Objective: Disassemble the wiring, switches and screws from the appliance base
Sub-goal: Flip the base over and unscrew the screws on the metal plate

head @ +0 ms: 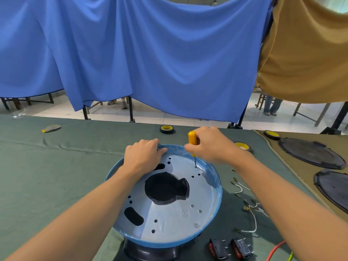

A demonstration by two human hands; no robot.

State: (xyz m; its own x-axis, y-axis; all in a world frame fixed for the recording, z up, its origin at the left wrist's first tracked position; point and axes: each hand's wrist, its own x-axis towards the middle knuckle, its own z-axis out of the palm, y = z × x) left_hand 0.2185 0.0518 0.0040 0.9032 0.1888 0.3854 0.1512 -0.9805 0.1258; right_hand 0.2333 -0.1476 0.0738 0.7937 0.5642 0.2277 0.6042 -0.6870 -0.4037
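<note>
Cloth (47,176) in green is spread wide to the left of the appliance base (219,193), with a small scrap (51,128) lying near its far edge. The base's black underside is cut off by the lower frame. Its far rim is gripped by the left hand (143,155), fingers curled over it. The yellow-handled screwdriver (192,140) is held upright in the closed right hand (209,146), tip on the metal plate; no screw can be made out beneath it. Loose wires (255,223) and two switches (218,248) are laid at the right.
</note>
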